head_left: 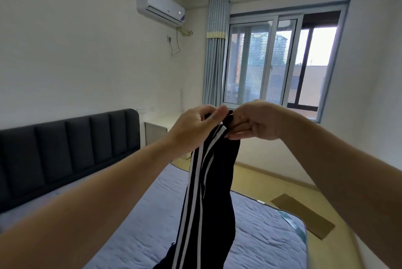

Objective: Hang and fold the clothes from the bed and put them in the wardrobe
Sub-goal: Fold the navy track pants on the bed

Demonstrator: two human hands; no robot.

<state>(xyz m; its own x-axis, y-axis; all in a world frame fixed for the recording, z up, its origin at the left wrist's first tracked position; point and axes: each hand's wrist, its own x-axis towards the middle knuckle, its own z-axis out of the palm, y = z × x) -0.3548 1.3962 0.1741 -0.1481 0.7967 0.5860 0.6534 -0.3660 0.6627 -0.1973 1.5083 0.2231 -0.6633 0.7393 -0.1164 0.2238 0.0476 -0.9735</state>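
Dark navy track trousers (214, 192) with white side stripes hang straight down in front of me over the bed (256, 231). My left hand (195, 126) pinches the top edge of the trousers from the left. Close beside it, my right hand (254, 122) grips the same top edge from the right. Both hands are raised at chest height and nearly touch. The lower end of the trousers reaches the mattress at the bottom of the view. No wardrobe or hanger is in view.
A dark padded headboard (65, 147) stands at the left. A pale bedside cabinet (158, 129) sits beyond it. A window (280, 62) with a grey curtain (214, 55) faces me. A flat cardboard piece (302, 214) lies on the yellow floor at the right.
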